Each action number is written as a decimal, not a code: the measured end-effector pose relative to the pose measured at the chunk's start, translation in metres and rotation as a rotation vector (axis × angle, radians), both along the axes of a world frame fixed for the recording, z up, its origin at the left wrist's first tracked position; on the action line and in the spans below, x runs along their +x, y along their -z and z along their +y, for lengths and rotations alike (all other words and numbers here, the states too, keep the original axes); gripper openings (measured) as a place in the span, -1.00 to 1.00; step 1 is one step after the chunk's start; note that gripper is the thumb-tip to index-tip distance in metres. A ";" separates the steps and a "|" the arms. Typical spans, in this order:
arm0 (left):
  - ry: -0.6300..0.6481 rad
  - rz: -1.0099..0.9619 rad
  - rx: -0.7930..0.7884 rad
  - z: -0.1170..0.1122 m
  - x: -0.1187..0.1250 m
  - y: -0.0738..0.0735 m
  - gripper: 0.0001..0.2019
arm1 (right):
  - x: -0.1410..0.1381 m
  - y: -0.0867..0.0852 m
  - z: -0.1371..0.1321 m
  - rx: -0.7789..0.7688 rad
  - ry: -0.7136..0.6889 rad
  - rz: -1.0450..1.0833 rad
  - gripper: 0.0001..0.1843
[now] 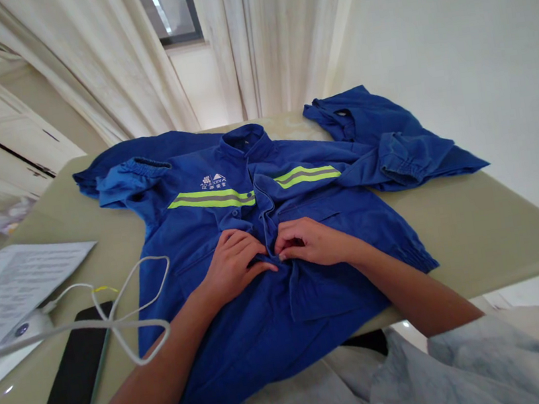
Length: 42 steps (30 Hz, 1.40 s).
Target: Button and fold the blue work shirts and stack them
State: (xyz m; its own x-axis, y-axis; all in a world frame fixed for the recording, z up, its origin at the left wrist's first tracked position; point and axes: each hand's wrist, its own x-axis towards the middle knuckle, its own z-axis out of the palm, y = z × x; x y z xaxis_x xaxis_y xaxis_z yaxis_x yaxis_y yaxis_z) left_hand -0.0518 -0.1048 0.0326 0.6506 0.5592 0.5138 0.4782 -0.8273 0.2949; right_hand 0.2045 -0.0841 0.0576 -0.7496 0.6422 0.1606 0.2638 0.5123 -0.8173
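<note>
overhanging the near edge of the glossy olive bench, a blue striped cloth jacket is pinched at its front by the nearly closed left hand and right hand; bench surface extends rightward; a black rectangular phone and looped white cable crowd the left forearm.

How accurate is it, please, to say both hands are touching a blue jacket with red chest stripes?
The colour red is wrong: the head view shows yellow-green chest stripes; left hand and right hand do touch the blue jacket.
</note>
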 end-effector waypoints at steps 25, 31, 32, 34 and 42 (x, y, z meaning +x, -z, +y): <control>0.063 0.011 0.188 -0.002 0.000 -0.001 -0.78 | -0.003 0.011 -0.003 -0.064 -0.019 -0.001 -0.95; 0.063 0.004 0.180 -0.004 -0.003 -0.001 -0.88 | -0.001 0.006 -0.003 -0.094 -0.066 0.005 -0.89; 0.067 0.004 0.189 -0.004 -0.003 -0.001 -0.88 | 0.000 0.005 -0.003 -0.102 -0.073 0.010 -0.89; 0.077 0.005 0.208 -0.004 -0.002 -0.002 -0.86 | 0.000 0.004 -0.002 -0.121 -0.078 0.022 -0.88; 0.137 0.045 0.139 0.000 -0.006 -0.010 -0.82 | -0.002 0.014 0.000 -0.144 -0.063 0.046 -0.89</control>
